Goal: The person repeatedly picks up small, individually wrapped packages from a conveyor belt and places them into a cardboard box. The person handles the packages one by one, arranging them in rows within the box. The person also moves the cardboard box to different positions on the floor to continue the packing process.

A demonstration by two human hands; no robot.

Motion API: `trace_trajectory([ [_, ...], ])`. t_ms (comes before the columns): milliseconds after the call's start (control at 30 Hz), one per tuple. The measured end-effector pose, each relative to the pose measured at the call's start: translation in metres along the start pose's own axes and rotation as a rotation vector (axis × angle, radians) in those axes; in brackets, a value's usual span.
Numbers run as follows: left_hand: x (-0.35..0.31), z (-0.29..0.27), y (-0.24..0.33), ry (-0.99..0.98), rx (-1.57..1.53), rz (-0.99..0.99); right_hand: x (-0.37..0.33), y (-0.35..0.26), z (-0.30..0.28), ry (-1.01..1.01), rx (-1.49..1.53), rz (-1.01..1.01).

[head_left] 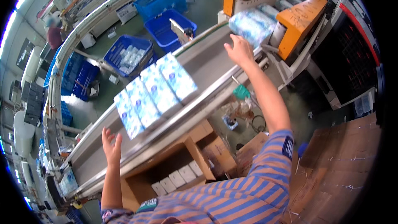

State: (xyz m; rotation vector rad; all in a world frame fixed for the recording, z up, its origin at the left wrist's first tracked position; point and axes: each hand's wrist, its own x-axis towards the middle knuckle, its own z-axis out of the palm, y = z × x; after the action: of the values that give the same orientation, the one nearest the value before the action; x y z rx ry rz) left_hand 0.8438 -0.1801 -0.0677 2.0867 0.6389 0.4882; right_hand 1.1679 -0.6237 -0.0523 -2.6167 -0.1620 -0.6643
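Several blue-and-white patterned packs [150,93], which look like tissue packs, lie side by side in a slanting row on a grey conveyor belt [207,56]. My left hand [111,146] hovers near the row's left end, fingers apart and nothing in them. Farther along to the right, my right hand [240,50] reaches over the belt with fingers spread, also holding nothing. Just beyond it, a plastic-wrapped bundle [252,25] in similar colours sits where the belt meets the orange-sided rollers. Another patterned pack [68,181] is at the belt's lower left end.
Below the belt, an open cardboard box [139,184] holds white packs [176,178] in a row. Blue crates [166,25] stand beyond the belt, one [128,54] filled with clear-wrapped items. Orange guards [302,25] flank the rollers. A person [54,35] is far left.
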Motion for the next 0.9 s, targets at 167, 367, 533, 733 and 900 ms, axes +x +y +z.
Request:
trace_trajectory([
  [167,0.000,-0.046,-0.038,0.087,0.097,0.052,0.029,0.017,-0.010,-0.194,-0.318,0.212],
  [367,0.010,-0.062,-0.062,0.086,-0.023,0.017,0.016,-0.011,0.006,-0.603,-0.368,0.401],
  [533,0.020,-0.084,-0.091,0.181,-0.096,0.061,-0.035,-0.028,-0.002,-0.304,0.324,-0.350],
  [733,0.041,-0.051,-0.082,-0.008,-0.177,-0.098,-0.060,-0.052,-0.042,-0.029,0.650,-0.532],
  [900,0.038,-0.030,-0.034,-0.047,-0.023,-0.034,-0.050,-0.029,-0.044,0.003,0.688,-0.520],
])
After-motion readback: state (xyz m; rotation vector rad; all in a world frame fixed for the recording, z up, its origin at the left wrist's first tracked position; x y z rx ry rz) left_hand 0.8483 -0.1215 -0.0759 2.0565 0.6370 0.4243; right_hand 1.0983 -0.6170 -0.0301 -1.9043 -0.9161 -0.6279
